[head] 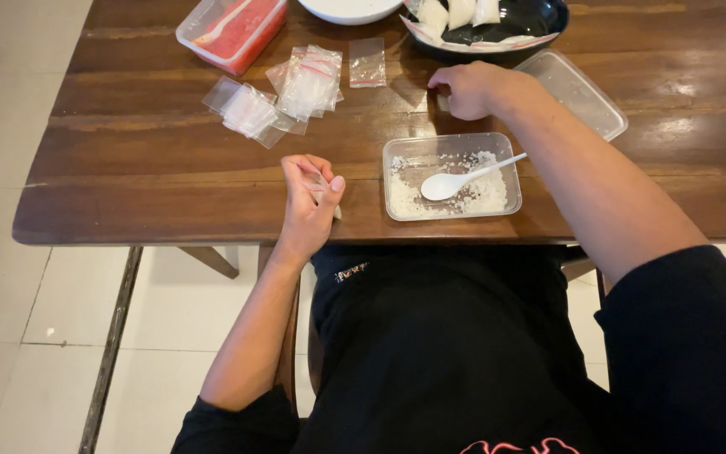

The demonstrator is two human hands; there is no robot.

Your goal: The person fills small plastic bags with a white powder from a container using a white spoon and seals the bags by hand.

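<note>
My left hand (311, 200) pinches a small clear bag (323, 187) at the table's near edge, left of the tray of white grains (451, 176), whose spoon (468, 177) handle points toward my loosely curled, empty right hand (466, 89).

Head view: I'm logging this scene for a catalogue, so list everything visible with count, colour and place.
table: one, dark brown wood, fills the upper frame
tub: one, clear, holding white grains, near edge
spoon: one, white, lying in the tub
lid: one, clear, right of the tub
empty bags: a loose pile, clear with red strips, left of centre
red box: one, clear with red contents, far left
white bowl: one, far edge
dark bowl: one, holding filled white bags, far right
left hand: pinching a small bag at the near edge
right hand: fist resting on the table by the dark bowl
</note>
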